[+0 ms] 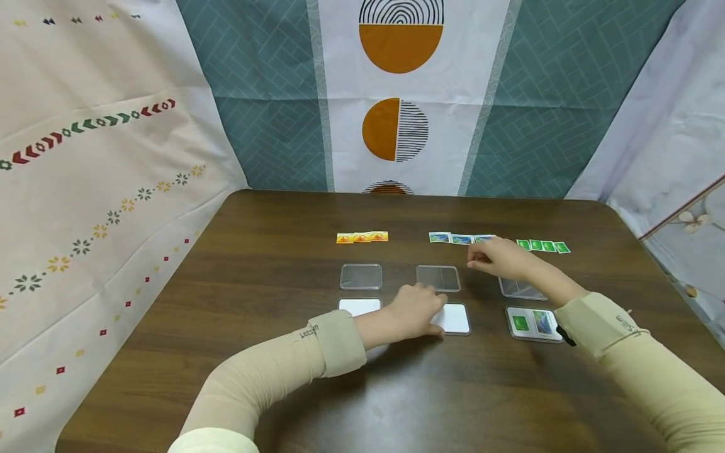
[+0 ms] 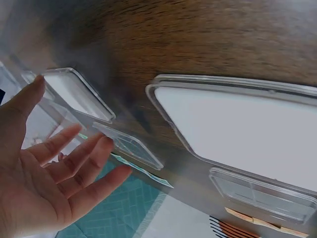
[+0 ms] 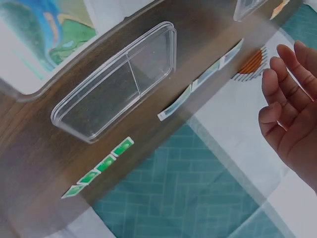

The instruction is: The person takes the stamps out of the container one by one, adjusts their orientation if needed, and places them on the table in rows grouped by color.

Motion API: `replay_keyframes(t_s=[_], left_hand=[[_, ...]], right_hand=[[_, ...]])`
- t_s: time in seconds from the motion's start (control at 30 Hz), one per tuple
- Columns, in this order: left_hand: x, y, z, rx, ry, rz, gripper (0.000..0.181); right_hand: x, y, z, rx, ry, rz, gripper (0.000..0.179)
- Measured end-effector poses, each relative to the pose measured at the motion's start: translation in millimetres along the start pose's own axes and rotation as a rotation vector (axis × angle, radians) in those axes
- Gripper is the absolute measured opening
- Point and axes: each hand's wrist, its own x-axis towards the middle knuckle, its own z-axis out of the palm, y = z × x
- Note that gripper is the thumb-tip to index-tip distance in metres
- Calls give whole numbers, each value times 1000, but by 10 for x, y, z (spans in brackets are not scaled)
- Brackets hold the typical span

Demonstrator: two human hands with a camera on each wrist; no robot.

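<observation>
My left hand (image 1: pixel 413 308) reaches over the middle white-faced clear plastic case (image 1: pixel 455 319), thumb and fingers spread apart at its near and left side. In the left wrist view the same hand (image 2: pixel 64 168) has its fingers loosely extended with nothing between them. My right hand (image 1: pixel 504 258) hovers between the middle clear tray (image 1: pixel 438 278) and the right clear tray (image 1: pixel 518 288), just in front of a row of small blue picture cards (image 1: pixel 451 238). The right wrist view shows that hand (image 3: pixel 292 104) with loosely bent fingers, holding nothing.
At the right lies a case (image 1: pixel 518 323) with a green card and a blue one on its white face. A left white case (image 1: pixel 359 306) sits below a left clear tray (image 1: pixel 361 277). Orange cards (image 1: pixel 362 238) and green cards (image 1: pixel 544 246) lie in rows farther back.
</observation>
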Motion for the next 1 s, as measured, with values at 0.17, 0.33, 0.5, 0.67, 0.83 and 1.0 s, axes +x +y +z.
replay_keyframes(t_s=[0.17, 0.33, 0.5, 0.67, 0.83, 1.0], left_hand=[[85, 69, 5, -26, 7, 15, 46], [175, 163, -8, -46, 7, 39, 46], [248, 255, -37, -28, -8, 66, 44], [338, 330, -52, -17, -22, 65, 46], [450, 404, -49, -22, -42, 49, 53], [546, 465, -43, -42, -58, 41, 55]], right_hand=[[-140, -51, -64, 13, 8, -16, 7], [-313, -15, -100, 24, 37, -35, 8], [-502, 94, -76, 18, 134, -112, 9], [-655, 162, -57, -28, 150, -88, 14], [-802, 184, -18, -36, 146, -63, 17], [-925, 236, 69, -48, 162, -72, 22]])
